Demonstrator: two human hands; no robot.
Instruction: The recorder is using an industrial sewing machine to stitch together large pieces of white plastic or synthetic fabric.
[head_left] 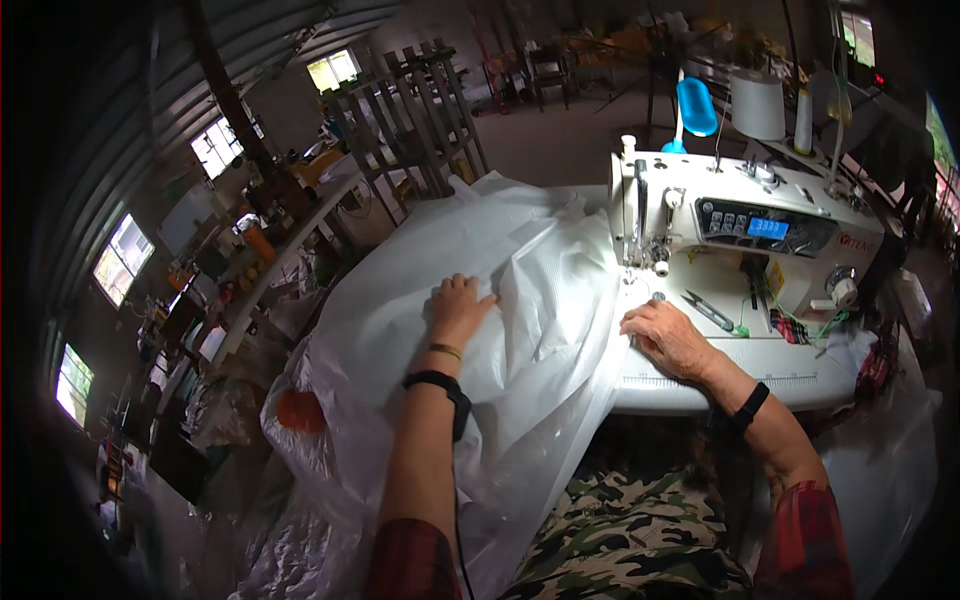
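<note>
In the head view, the left hand (461, 308) lies spread and released on the white sheet (400, 300), which drapes left of the sewing machine (735, 185) and hangs down beside the lap. The right hand (668, 338) rests on the machine bed (660, 393) at the sheet's right edge, fingers bent — whether they pinch it, I cannot tell. Snips (712, 312) lie just beyond.

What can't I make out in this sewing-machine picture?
All in the head view:
What is under the white sheet: the sheet itself covers it.
Whether the right hand pinches anything: its own back hides the palm.
The rest of the plaid sleeves: cut off by the lower edge.
The clutter at far left: too small and dim.
</note>
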